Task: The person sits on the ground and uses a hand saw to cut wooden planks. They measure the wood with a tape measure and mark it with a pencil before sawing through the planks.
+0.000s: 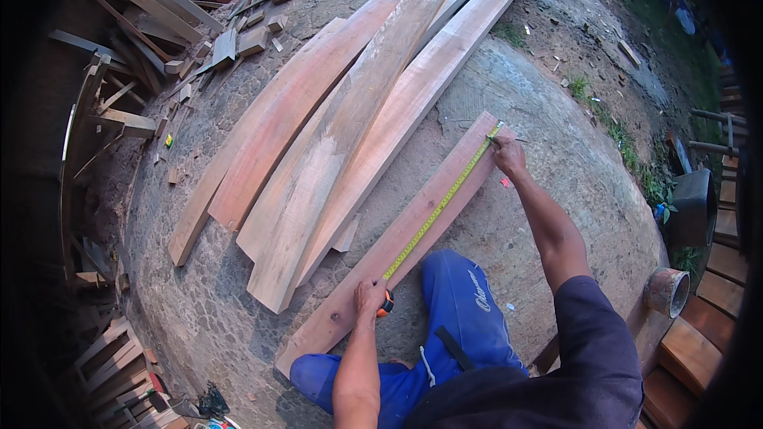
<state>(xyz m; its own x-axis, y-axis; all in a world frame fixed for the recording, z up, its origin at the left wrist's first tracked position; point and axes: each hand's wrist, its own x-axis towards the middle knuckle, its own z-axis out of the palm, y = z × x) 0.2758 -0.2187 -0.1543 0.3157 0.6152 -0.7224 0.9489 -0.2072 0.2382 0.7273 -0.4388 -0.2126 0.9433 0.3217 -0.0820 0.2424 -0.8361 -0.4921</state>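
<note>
A reddish wooden board point(445, 183) lies slantwise on the ground in front of me, its near end by my knee. Along its face stretches the yellow blade of a tape measure point(433, 218). My left hand point(369, 298) is closed around the orange and black case point(385, 304) at the near end of the blade. At the board's far end, my right hand point(509, 156) is closed in a pinch beside the blade's tip. A thin, dark, pencil-like stick point(520, 141) pokes out from its fingers.
Several long planks point(350, 127) overlap to the left of the board. Wood offcuts point(253, 40) and stacked timber point(151, 0) lie at the far left. On the right are a dark bin point(690, 208), a round open container point(666, 292) and reddish planks point(690, 349).
</note>
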